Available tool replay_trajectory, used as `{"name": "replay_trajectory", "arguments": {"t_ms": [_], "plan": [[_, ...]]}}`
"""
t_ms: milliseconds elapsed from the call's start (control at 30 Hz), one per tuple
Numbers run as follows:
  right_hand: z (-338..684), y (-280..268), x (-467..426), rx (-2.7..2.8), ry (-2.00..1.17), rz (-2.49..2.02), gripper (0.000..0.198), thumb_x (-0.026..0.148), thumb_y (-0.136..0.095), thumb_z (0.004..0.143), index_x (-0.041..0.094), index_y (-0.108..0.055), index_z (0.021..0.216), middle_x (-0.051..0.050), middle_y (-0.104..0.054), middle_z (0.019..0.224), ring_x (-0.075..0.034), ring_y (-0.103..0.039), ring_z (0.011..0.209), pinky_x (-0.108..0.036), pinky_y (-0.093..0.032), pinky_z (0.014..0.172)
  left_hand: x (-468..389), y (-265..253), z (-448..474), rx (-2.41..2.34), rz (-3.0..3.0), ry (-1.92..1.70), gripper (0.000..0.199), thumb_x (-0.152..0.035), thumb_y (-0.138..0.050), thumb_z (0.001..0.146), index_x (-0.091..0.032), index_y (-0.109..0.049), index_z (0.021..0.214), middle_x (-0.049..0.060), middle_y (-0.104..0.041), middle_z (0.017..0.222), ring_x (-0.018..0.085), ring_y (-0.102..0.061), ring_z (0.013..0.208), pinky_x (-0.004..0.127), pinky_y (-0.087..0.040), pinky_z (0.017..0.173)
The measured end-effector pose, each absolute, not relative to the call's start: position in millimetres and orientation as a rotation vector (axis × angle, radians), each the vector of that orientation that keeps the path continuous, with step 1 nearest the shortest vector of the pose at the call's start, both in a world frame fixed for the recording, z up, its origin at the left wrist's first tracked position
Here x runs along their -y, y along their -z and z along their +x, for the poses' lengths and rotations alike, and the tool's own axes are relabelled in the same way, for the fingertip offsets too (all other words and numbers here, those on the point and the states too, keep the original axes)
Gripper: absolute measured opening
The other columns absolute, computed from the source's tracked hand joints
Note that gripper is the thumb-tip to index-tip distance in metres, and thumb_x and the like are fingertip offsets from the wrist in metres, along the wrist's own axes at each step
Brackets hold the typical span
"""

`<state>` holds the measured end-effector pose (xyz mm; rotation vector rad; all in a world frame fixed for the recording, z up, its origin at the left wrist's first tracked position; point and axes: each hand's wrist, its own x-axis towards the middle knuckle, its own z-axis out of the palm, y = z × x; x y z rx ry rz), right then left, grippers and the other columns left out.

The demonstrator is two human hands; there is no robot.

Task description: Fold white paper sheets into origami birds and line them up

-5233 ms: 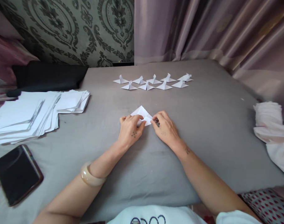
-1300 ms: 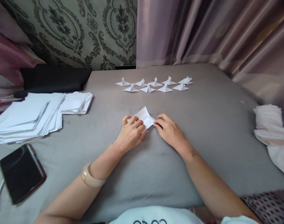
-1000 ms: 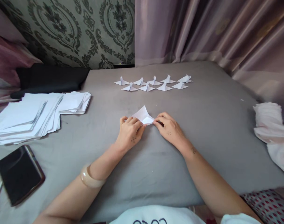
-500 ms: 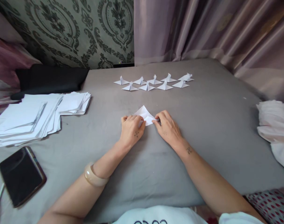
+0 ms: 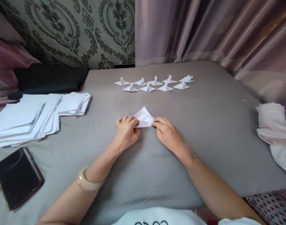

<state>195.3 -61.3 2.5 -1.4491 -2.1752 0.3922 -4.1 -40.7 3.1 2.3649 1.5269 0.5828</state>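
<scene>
Folding seems to be the step in hand: creases show across the small white paper (image 5: 145, 116), which sits at or just above the grey cloth (image 5: 215, 131), near side of the folded paper figures (image 5: 165, 87). Hands apart from each other, one per side. Right hand (image 5: 168, 131) pinches the right corner; left hand (image 5: 127, 131) curls over the left portion, grip beneath hidden, cannot tell whether clamped. Judgement: next move calls for holding the left side steady, aligning the right corner, then pressing the crease firmly.
</scene>
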Motion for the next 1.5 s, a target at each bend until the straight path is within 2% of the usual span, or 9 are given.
{"name": "replay_trajectory", "arguments": {"t_ms": [100, 233, 300, 433, 567, 767, 933, 1167, 1500], "plan": [[195.4, -3.2, 61.1, 2.168, -0.417, -1.445, 0.033, 0.004, -0.042, 0.089, 0.017, -0.07, 0.101, -0.008, -0.065, 0.104, -0.02, -0.057, 0.094, -0.033, -0.049, 0.084, 40.2, -1.3, -3.9, -1.518, 2.506, -0.742, 0.02, -0.007, -0.052, 0.077, -0.022, -0.061, 0.088, 0.005, -0.064, 0.102, 0.023, -0.052, 0.097, 0.042, -0.029, 0.088], [196.1, -2.9, 60.6, 2.154, -0.465, -1.443, 0.034, 0.005, -0.041, 0.089, 0.018, -0.071, 0.099, -0.008, -0.065, 0.104, -0.02, -0.057, 0.093, -0.033, -0.049, 0.084, 41.1, -2.3, 1.3, -1.635, 2.648, -0.99, 0.029, -0.023, -0.056, 0.087, -0.022, -0.056, 0.116, 0.015, -0.05, 0.128, 0.029, -0.044, 0.115, 0.044, -0.029, 0.092], [196.8, -2.4, 60.0, 2.144, -0.484, -1.444, 0.034, 0.004, -0.041, 0.088, 0.018, -0.071, 0.099, -0.008, -0.065, 0.105, -0.02, -0.057, 0.093, -0.034, -0.049, 0.084, 41.6, -2.7, 4.0, -1.66, 2.654, -1.046, 0.036, -0.03, -0.058, 0.088, -0.018, -0.05, 0.121, 0.017, -0.05, 0.124, 0.029, -0.046, 0.112, 0.042, -0.031, 0.091], [198.9, -1.9, 58.1, 2.128, -0.525, -1.421, 0.035, 0.003, -0.042, 0.086, 0.018, -0.071, 0.098, -0.007, -0.065, 0.106, -0.019, -0.056, 0.096, -0.033, -0.049, 0.086, 41.7, -0.7, 8.1, -1.581, 2.69, -1.014, 0.027, -0.031, -0.057, 0.089, -0.018, -0.05, 0.112, 0.012, -0.055, 0.108, 0.024, -0.051, 0.097, 0.038, -0.034, 0.086], [200.9, -1.9, 56.5, 2.103, -0.575, -1.407, 0.037, 0.001, -0.042, 0.084, 0.019, -0.072, 0.097, -0.006, -0.065, 0.104, -0.018, -0.057, 0.095, -0.033, -0.048, 0.086, 40.2, 0.6, 10.0, -1.639, 2.616, -1.198, 0.043, -0.036, -0.059, 0.088, -0.014, -0.044, 0.122, 0.018, -0.05, 0.117, 0.028, -0.047, 0.109, 0.04, -0.035, 0.089], [202.4, -0.5, 55.1, 2.07, -0.595, -1.381, 0.038, 0.001, -0.044, 0.082, 0.021, -0.073, 0.097, -0.006, -0.064, 0.107, -0.018, -0.058, 0.099, -0.033, -0.047, 0.09, 37.3, 0.7, 10.2, -1.369, 2.677, -0.799, 0.018, -0.03, -0.045, 0.096, -0.017, -0.056, 0.102, 0.01, -0.063, 0.108, 0.02, -0.058, 0.095, 0.034, -0.039, 0.081], [205.7, -2.4, 52.1, 1.972, -0.732, -1.402, 0.039, 0.001, -0.044, 0.081, 0.024, -0.073, 0.094, -0.003, -0.065, 0.107, -0.014, -0.062, 0.094, -0.031, -0.047, 0.089, 35.8, 5.1, 11.0, -1.148, 2.719, -0.69, 0.025, -0.024, -0.039, 0.098, -0.017, -0.061, 0.106, 0.01, -0.067, 0.105, 0.019, -0.061, 0.093, 0.032, -0.045, 0.079], [210.6, -0.4, 45.4, 1.69, -0.868, -1.496, 0.027, 0.007, -0.049, 0.075, 0.02, -0.072, 0.081, -0.004, -0.07, 0.101, -0.015, -0.066, 0.088, -0.029, -0.05, 0.081, 35.8, 4.7, 5.5, -0.994, 2.753, -0.594, 0.029, -0.019, -0.038, 0.096, -0.016, -0.064, 0.109, 0.011, -0.065, 0.108, 0.021, -0.057, 0.099, 0.035, -0.048, 0.085], [214.4, 1.0, 43.0, 1.625, -0.767, -1.613, 0.021, 0.012, -0.051, 0.072, 0.02, -0.07, 0.074, -0.004, -0.071, 0.093, -0.017, -0.066, 0.081, -0.031, -0.051, 0.075, 36.7, -0.6, 3.6, -0.984, 2.809, -0.45, 0.035, -0.025, -0.035, 0.098, -0.02, -0.06, 0.122, 0.012, -0.06, 0.113, 0.023, -0.053, 0.103, 0.036, -0.046, 0.083]]}}
